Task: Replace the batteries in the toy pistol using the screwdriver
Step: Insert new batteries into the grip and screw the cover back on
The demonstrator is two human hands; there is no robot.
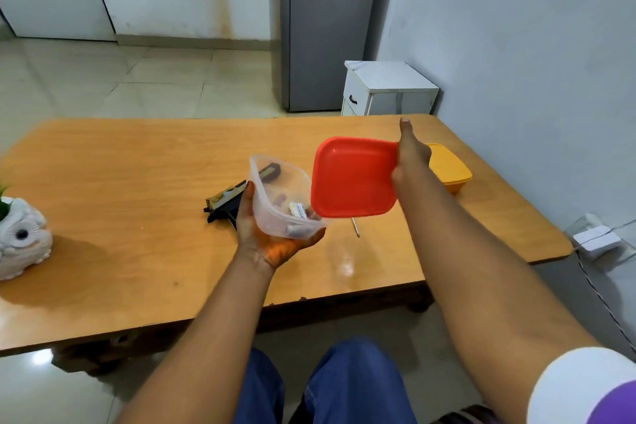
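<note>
Toy pistol (225, 204), muzzle toward far-right

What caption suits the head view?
Left hand holds clear container with batteries; right hand lifts red lid.

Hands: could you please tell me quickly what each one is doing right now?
Left hand: holds the clear container.
Right hand: grips the red lid.
</note>
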